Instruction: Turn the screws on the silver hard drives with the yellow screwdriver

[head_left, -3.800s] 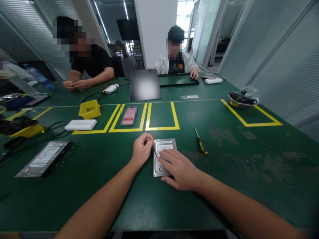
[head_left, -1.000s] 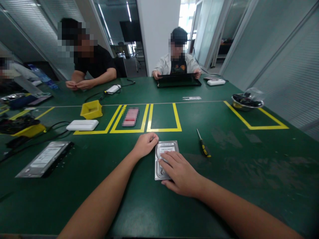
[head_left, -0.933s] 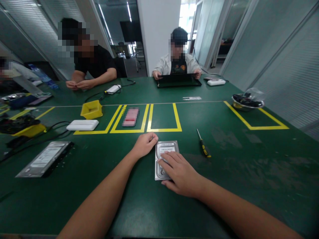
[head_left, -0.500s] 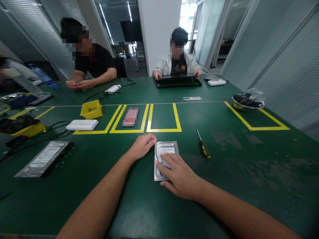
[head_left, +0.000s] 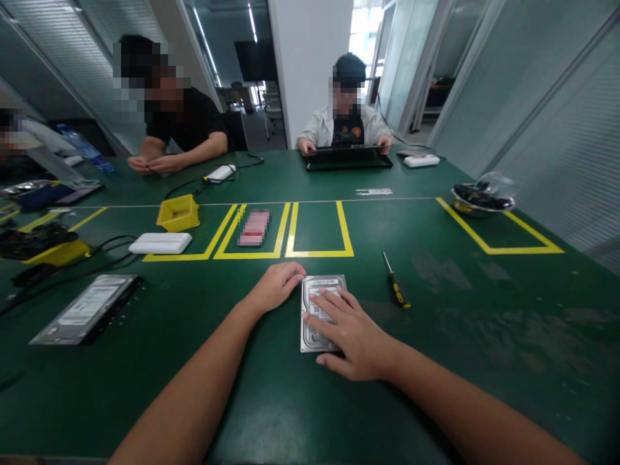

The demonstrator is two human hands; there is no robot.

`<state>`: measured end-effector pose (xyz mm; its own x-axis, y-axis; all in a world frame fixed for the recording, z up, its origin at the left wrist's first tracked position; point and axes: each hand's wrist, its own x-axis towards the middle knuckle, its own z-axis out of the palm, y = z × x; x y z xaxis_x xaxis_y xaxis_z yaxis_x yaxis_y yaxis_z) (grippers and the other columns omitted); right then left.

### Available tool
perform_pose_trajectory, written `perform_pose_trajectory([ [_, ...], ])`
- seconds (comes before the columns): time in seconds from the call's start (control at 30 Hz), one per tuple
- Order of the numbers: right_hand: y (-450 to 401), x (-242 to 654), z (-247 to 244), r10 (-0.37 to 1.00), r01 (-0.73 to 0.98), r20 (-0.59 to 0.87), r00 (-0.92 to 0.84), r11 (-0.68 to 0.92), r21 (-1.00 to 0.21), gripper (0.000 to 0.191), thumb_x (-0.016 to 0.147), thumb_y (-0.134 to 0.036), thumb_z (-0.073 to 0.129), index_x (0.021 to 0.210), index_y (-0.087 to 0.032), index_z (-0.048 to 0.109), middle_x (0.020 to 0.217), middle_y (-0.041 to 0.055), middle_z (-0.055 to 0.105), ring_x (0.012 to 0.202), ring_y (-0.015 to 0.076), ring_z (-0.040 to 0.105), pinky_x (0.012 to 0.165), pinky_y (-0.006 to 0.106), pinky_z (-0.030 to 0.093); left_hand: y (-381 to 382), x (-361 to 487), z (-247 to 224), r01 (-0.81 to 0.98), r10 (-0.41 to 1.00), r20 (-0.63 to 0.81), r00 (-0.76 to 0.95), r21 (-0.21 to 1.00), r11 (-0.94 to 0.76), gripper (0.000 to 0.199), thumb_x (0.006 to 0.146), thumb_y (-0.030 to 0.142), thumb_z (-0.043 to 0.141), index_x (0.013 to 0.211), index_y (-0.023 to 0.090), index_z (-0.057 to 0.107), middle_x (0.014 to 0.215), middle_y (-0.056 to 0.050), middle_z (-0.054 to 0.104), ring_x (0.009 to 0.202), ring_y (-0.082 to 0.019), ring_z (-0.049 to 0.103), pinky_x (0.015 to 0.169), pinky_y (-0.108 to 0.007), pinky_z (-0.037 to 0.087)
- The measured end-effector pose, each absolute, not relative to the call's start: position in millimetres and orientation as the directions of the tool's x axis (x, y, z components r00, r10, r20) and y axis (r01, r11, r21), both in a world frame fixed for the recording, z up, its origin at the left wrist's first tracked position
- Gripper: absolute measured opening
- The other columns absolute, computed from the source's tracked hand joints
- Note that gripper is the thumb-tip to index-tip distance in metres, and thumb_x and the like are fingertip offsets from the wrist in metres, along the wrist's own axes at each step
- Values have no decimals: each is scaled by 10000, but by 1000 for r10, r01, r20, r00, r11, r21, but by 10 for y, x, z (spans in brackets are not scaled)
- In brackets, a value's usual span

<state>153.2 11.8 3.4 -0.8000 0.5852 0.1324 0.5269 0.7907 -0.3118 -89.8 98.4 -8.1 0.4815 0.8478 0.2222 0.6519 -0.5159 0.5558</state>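
Note:
A silver hard drive [head_left: 310, 339] with a white label lies flat on the green table, in front of the camera. My right hand [head_left: 349, 332] rests over its right side with the fingers spread, covering part of the label. At the drive's upper left corner is my left hand [head_left: 279, 284], its fingers pressed together and their tips beside the corner; whatever they may hold is too small to make out. A yellow and black screwdriver [head_left: 398, 289] lies to the right of the drive.
Another drive [head_left: 90, 309] lies at the left, near a white power strip [head_left: 161, 243] and a yellow bin [head_left: 178, 213]. A pink item [head_left: 254, 228] sits inside yellow tape. At the right back is a metal bowl [head_left: 482, 197]. Two people sit across the table.
My right hand has shifted slightly up and right over the drive, its fingers spread wider and its thumb farther from them. My left hand has barely moved.

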Motion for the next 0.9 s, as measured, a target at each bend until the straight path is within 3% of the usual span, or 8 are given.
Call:
perform_pose_trajectory([
  [0.47,111,1522,35,589,535,114,-800,787,-306,718,866,-513,568,1499,-224,392,1605,158,276,1481,343,204,1185,551,70,957,-911,-56,709,777,238,583,318,-629,231,1000,252,415,1010,167,630,982,-61,690,922,-202,636,839,-318,478],
  [0.9,104,1525,15,589,534,133,-797,791,-299,704,865,-510,572,1487,-224,409,1605,156,274,1485,334,195,1188,544,66,979,-901,-56,675,829,253,498,487,-554,209,956,255,498,952,192,698,956,-26,737,899,-178,669,826,-285,476],
])
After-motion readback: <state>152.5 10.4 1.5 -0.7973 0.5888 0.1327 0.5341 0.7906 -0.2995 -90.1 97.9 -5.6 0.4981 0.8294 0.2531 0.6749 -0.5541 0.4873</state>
